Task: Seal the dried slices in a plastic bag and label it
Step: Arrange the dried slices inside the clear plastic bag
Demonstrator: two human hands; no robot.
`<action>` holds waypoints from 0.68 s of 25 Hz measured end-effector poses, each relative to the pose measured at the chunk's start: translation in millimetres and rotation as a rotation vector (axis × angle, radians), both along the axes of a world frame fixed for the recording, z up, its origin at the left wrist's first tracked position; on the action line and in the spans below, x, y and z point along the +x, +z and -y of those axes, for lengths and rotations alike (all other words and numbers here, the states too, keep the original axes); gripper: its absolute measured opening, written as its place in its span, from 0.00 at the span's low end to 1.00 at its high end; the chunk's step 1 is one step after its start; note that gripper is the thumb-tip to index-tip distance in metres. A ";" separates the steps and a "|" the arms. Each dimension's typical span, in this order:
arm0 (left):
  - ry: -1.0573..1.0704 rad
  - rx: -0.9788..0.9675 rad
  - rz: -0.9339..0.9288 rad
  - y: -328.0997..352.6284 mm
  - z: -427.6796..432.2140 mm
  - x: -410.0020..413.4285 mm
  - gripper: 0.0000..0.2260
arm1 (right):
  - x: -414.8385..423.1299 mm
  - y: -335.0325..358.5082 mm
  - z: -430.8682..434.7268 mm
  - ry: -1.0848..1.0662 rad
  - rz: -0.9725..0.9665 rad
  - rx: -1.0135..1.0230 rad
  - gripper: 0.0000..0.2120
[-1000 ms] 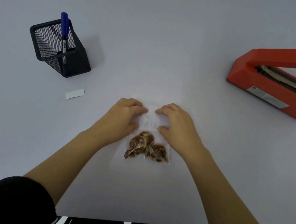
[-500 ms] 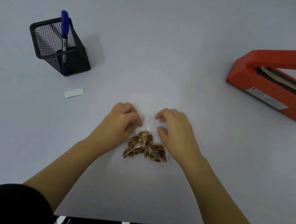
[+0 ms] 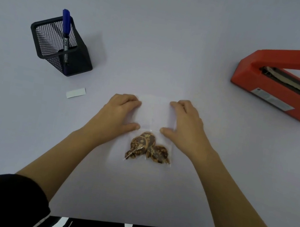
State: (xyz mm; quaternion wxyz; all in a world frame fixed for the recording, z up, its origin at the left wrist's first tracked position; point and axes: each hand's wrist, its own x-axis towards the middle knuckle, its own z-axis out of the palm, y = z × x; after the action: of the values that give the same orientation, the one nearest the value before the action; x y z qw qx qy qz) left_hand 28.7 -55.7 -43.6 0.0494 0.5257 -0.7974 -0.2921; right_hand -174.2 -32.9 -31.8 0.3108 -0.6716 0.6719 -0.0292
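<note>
Left hand [image 3: 120,111] flat w/ fingers curled, pressing the left edge of the clear plastic bag [image 3: 155,114] to the table [image 3: 156,36]; right hand [image 3: 183,123] mirrors it on the right edge. Neither grips, both open palm-down. Dried slices [image 3: 148,147] sit at the bag's near end, between the thumbs. White label [image 3: 76,92] lies left, near the mesh pen holder [image 3: 60,45] w/ blue marker [image 3: 66,23]. Red heat sealer [image 3: 285,85] far right, arm raised.
</note>
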 end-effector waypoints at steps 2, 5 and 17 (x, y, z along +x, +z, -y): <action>-0.003 0.021 0.017 0.4 4.7 -0.6 0.32 | -0.3 1.0 5.5 0.008 -0.042 0.043 0.36; 0.034 0.040 -0.003 -1.1 1.4 -1.9 0.31 | 3.2 1.1 0.3 -0.003 -0.063 -0.010 0.33; -0.159 0.041 -0.027 -2.0 -0.8 -12.6 0.22 | 5.3 -5.6 -8.6 0.114 0.024 -0.033 0.25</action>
State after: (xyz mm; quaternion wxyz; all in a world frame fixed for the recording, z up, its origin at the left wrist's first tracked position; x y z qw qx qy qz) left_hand 16.0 -54.9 -45.7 0.0261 0.4577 -0.8297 -0.3186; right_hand -169.0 -24.2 -37.5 0.3090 -0.7136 0.6280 -0.0306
